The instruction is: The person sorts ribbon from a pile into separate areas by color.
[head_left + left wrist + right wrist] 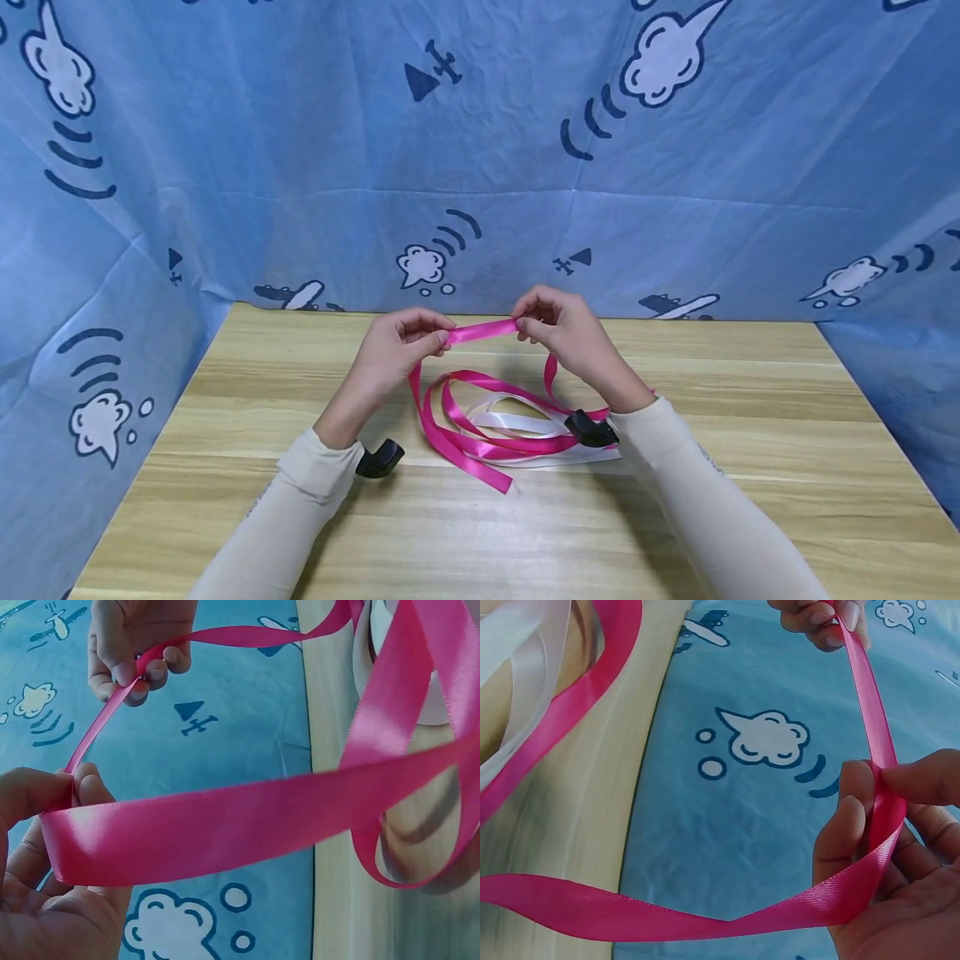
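Note:
A pink satin ribbon [482, 332] is stretched in a short, nearly straight span between both hands, above the far part of the table. My left hand [401, 343] pinches it between thumb and fingers at the left end of the span. At the other end my right hand [564, 332] pinches it the same way. From each hand the ribbon hangs down toward a loose pile of loops. In the left wrist view, a broad length of the pink ribbon [225, 825] passes over the left fingers. A white ribbon [517, 423] lies looped among the pink coils.
The wooden table [225, 483] bears the ribbon pile near its middle, with one cut pink end pointing forward. Behind and beside it hangs a blue printed cloth [480, 150]. Black wrist cameras [381, 458] sit at both cuffs, the right one overlapping the pile.

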Motion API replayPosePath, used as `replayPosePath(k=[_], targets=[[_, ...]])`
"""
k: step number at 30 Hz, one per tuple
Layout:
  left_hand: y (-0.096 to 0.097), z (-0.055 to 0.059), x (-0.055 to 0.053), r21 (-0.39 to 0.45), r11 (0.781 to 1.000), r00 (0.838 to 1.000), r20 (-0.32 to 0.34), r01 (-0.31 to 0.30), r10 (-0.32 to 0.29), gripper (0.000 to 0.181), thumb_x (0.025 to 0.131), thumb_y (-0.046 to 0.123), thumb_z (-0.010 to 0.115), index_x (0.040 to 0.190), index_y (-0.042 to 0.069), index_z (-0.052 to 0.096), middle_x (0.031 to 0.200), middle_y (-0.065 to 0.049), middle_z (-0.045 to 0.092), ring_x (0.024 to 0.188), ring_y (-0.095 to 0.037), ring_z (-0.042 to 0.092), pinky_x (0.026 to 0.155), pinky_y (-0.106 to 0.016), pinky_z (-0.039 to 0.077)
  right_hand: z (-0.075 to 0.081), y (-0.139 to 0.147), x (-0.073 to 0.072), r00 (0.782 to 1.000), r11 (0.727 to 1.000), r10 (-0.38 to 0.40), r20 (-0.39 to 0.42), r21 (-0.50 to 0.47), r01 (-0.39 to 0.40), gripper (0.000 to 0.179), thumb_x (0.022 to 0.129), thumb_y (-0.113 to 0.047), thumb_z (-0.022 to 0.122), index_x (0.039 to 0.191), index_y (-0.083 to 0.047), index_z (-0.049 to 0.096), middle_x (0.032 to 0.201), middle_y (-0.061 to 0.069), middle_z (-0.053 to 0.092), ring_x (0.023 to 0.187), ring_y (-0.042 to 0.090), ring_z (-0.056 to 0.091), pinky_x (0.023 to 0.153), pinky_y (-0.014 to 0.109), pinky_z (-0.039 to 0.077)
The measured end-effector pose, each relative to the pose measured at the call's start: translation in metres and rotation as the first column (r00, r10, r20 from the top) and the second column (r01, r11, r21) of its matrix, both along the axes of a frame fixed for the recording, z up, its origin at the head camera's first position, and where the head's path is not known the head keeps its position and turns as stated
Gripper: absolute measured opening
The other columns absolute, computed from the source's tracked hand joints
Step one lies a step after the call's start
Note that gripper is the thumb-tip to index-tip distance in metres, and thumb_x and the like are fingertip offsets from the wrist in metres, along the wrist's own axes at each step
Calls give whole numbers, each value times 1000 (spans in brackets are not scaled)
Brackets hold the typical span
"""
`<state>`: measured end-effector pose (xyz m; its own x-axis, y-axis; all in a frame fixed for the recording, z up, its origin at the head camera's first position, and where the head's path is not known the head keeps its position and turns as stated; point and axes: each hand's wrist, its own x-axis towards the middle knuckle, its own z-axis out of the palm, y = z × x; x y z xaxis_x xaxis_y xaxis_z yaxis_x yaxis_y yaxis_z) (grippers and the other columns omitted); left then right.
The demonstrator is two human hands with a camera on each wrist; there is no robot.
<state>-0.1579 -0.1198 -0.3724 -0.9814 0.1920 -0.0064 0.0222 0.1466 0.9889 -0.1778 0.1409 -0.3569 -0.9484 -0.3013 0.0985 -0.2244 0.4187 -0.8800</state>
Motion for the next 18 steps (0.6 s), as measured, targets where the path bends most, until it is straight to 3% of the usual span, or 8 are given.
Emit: replayPosePath(k=[18], targets=[[-1,13,5,27,1000,999,-45,-14,16,18,98,5,70,116,0,74,109,-13,75,85,-13,72,79,-23,61,12,14,11,998,997,-35,-46,-66,32,8,101,-1,63,106,-2,69,97,13,72,82,17,70,72,25,58]])
